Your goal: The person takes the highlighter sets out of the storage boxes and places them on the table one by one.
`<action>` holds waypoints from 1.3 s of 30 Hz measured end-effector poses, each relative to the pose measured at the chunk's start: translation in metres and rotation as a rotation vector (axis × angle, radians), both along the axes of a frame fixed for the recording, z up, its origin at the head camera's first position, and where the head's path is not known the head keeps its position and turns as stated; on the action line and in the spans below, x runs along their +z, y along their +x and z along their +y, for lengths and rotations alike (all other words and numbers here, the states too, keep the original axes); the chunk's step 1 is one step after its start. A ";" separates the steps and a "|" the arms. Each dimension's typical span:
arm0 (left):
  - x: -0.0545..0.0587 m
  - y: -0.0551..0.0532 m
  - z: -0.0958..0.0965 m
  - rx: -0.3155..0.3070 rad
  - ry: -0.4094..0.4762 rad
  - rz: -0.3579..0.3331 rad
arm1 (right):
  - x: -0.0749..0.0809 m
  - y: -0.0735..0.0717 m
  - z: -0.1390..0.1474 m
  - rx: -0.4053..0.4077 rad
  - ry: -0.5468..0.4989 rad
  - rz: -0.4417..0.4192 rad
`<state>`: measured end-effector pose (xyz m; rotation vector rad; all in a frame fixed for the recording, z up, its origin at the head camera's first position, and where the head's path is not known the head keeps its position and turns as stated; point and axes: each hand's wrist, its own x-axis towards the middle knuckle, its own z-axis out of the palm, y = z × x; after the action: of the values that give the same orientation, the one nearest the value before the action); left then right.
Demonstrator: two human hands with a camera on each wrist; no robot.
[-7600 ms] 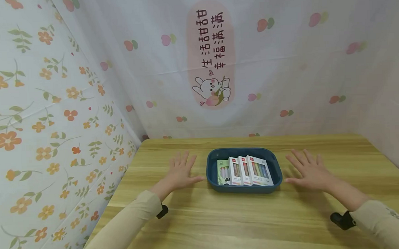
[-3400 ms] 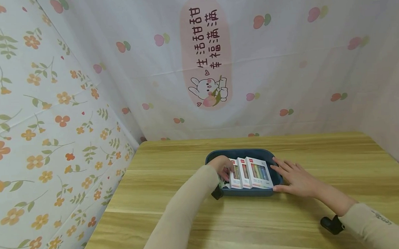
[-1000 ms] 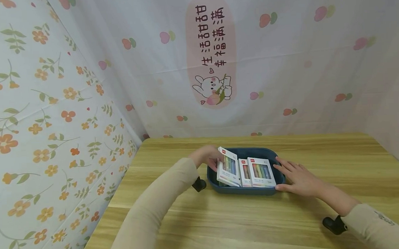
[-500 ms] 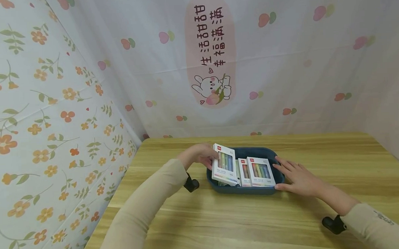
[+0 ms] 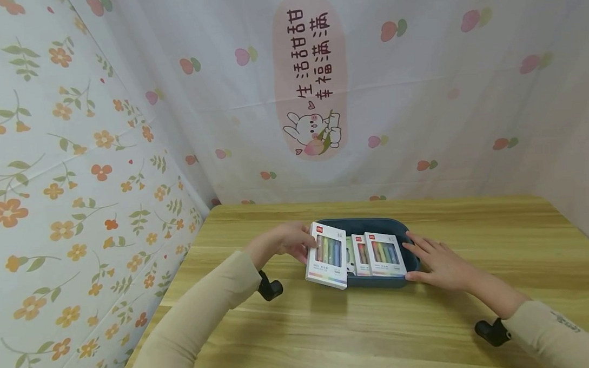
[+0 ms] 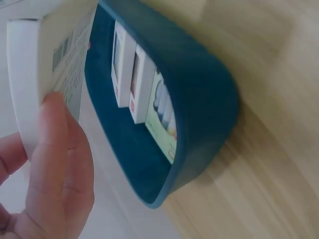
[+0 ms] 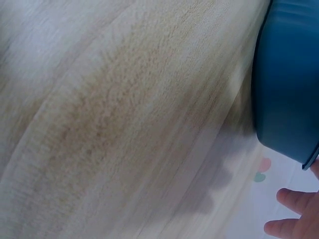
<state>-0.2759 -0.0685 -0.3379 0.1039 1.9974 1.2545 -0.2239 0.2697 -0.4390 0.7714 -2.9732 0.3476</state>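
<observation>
Pinching a white box (image 5: 328,265) between thumb and fingers, lower middle of the frame, your left grip (image 5: 288,241) partly hides the left end of the blue bin (image 5: 376,282), while your right grip (image 5: 442,265), fingers spread, touches its right rim.

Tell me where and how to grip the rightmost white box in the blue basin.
Probably best by its far short edge, coming from above on the far side: thumb on the windowed face, fingers behind. The rightmost white box overlaps its white neighbour on the left, while the blue basin shows bare space beyond that far edge.
</observation>
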 end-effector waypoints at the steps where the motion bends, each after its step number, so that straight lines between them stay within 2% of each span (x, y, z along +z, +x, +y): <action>1: -0.001 0.002 -0.001 0.002 -0.002 0.002 | 0.000 0.000 0.000 -0.001 -0.001 0.001; 9: -0.007 0.017 -0.008 -0.057 0.077 -0.001 | 0.002 0.001 -0.001 -0.010 0.004 -0.016; 15: -0.010 0.030 -0.014 -0.048 0.099 -0.025 | 0.000 0.000 0.000 -0.010 0.005 -0.011; 20: -0.015 0.040 -0.018 -0.066 0.119 -0.039 | -0.002 -0.001 0.001 -0.005 0.008 -0.002; 32: -0.042 0.062 -0.032 -0.117 0.211 -0.100 | -0.001 0.000 0.000 -0.001 0.003 0.006; 39: -0.062 0.071 -0.039 -0.086 0.224 -0.158 | -0.003 0.000 0.000 0.012 -0.011 0.047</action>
<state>-0.2048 -0.1072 -0.4001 0.1915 1.6970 1.3832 -0.2239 0.2693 -0.4419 0.7847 -2.9220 0.3416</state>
